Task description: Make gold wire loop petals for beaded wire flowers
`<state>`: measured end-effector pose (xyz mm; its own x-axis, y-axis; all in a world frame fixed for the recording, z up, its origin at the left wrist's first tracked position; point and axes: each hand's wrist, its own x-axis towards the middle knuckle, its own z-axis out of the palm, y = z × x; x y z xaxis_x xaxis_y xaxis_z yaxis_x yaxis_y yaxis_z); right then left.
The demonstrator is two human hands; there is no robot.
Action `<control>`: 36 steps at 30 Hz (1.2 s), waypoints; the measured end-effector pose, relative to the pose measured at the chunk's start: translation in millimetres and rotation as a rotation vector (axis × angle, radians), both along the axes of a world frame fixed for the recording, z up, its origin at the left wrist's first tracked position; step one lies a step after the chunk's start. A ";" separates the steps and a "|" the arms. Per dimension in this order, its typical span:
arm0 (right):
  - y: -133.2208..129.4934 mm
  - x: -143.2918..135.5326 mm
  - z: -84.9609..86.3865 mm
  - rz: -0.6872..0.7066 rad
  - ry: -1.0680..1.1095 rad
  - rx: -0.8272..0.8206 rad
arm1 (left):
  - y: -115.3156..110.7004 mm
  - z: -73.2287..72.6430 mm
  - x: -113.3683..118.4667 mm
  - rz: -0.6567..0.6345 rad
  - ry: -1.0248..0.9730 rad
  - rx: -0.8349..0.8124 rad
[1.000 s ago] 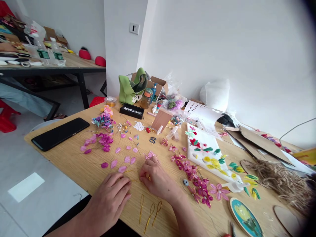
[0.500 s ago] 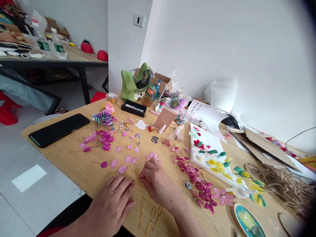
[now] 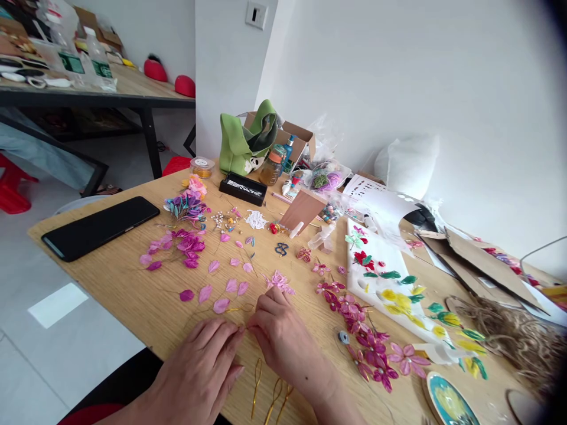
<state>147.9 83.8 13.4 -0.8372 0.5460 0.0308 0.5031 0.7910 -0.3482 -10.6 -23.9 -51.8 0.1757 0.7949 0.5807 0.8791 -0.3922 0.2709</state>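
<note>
My left hand (image 3: 201, 357) lies low over the wooden table, its fingers pressed together and the thumb tucked to the side. Facing it, my right hand (image 3: 281, 333) is closed in a pinch, fingertips almost touching those of the left. A thin gold wire (image 3: 239, 308) with a loop shows just beyond both sets of fingertips; the part between them is hidden. Twisted gold wire loops (image 3: 257, 378) lie near the table's front edge. Pink petals (image 3: 221, 305) on thin wires are spread beyond my left hand, and a small heap of pink strands (image 3: 279, 281) lies beyond my right.
A black phone (image 3: 101, 227) lies at the left. Magenta wire flowers (image 3: 357, 321) stretch along the right, beside a white foam board (image 3: 376, 283) with yellow and green pieces. A thread spool (image 3: 344, 337) and an oval painted dish (image 3: 449, 401) are near. A green bag (image 3: 237, 150) stands behind.
The camera view has shifted slightly, so the table's things sit a little differently in the picture. Both hands stay close together at the same spot, with only small finger movement.
</note>
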 end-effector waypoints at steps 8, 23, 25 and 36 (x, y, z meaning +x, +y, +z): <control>-4.5 -3.7 -4.3 -0.029 -0.027 0.024 | 3.7 15.8 -1.6 -0.005 0.066 0.046; -7.5 -8.3 -10.2 -0.066 -0.090 0.035 | 5.0 16.8 1.2 -0.026 0.076 0.020; -8.3 -8.6 -9.8 -0.070 -0.084 0.034 | 4.8 15.9 1.4 -0.022 0.077 0.021; -9.4 -7.5 -13.2 -0.085 -0.079 0.072 | 6.0 18.4 2.3 -0.011 0.078 0.013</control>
<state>140.4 74.3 0.3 -0.7894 0.6138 0.0085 0.5929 0.7659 -0.2486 -8.3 -17.8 -33.4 0.2301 0.7852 0.5749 0.8928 -0.4054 0.1963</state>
